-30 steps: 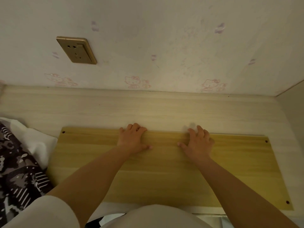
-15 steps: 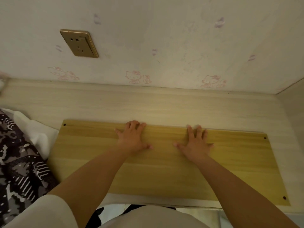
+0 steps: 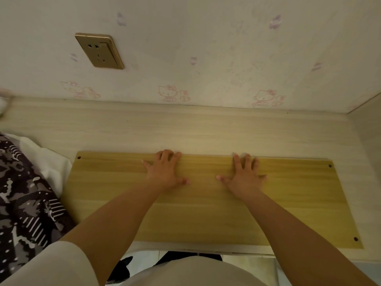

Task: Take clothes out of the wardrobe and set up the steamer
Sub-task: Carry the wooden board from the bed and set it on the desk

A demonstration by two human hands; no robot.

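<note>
A yellow wooden board [image 3: 206, 207] with screw holes in its corners lies flat on a pale wooden table [image 3: 185, 131]. My left hand [image 3: 165, 170] rests palm down on the board near its far edge, fingers spread. My right hand [image 3: 244, 175] lies flat on the board beside it, fingers straight and reaching the far edge. A dark patterned garment [image 3: 24, 195] over white cloth [image 3: 49, 162] lies at the table's left end. No steamer is in view.
A gold wall socket [image 3: 99, 51] sits on the wallpapered wall above the table's left part. A side panel [image 3: 367, 129] closes the table at the right. A tiled floor [image 3: 247, 263] shows below the table's front edge.
Both hands have slid the board slightly away from me toward the wall, and the fingers of both hands have straightened from curling over the far edge.
</note>
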